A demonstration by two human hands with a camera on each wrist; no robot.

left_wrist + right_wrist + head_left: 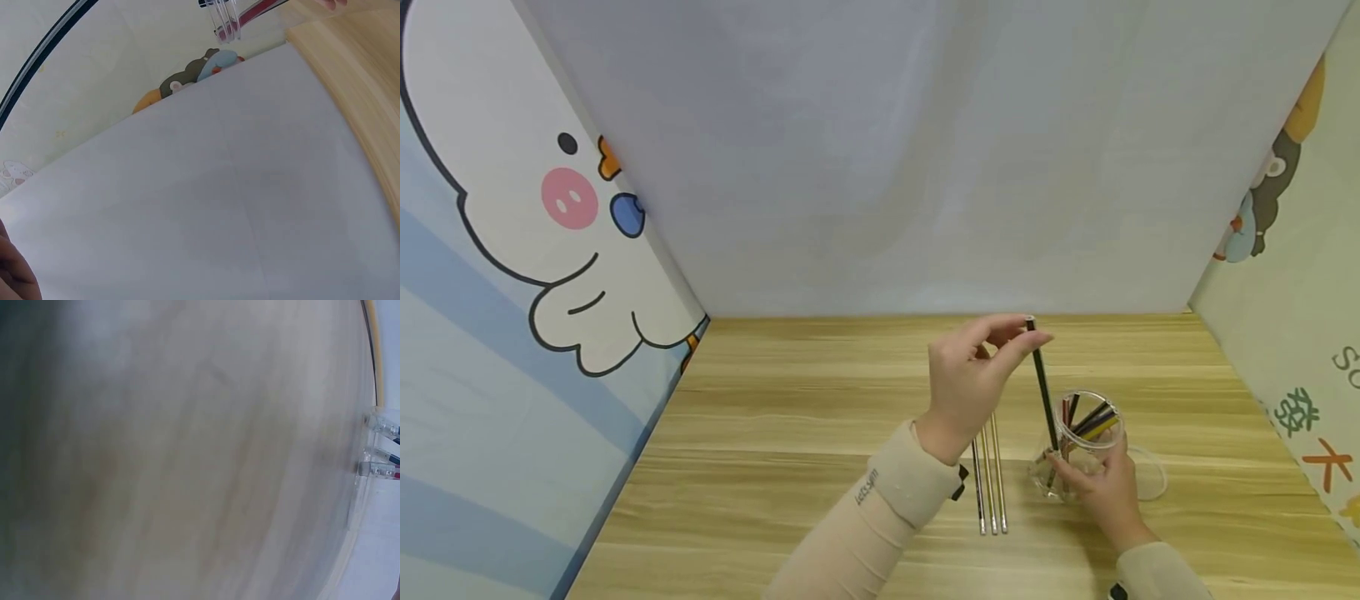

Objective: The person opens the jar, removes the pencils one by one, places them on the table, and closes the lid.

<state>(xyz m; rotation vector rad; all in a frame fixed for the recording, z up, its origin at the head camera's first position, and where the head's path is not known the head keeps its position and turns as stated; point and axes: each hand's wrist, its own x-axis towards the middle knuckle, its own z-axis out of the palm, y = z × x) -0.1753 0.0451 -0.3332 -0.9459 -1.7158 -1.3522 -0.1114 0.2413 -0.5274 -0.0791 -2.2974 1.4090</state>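
My left hand (966, 379) pinches a dark green pencil (1043, 387) near its top between thumb and fingers. The pencil points down, and its lower end overlaps the left side of a clear jar (1070, 483) in the head view, right by my right thumb. Around that jar my right hand (1108, 492) keeps its grip, with the mouth tilted up. Several pencils (1097, 421) in dark, red and yellow colours lean inside the jar. Three pencils (997, 475), one dark and two gold, lie side by side below my left hand.
A clear round lid (1153, 473) lies on the wooden table (790, 433), right of the jar. A plain pale wall (880, 167) closes off the back, with cartoon-printed panels (490, 192) at both sides.
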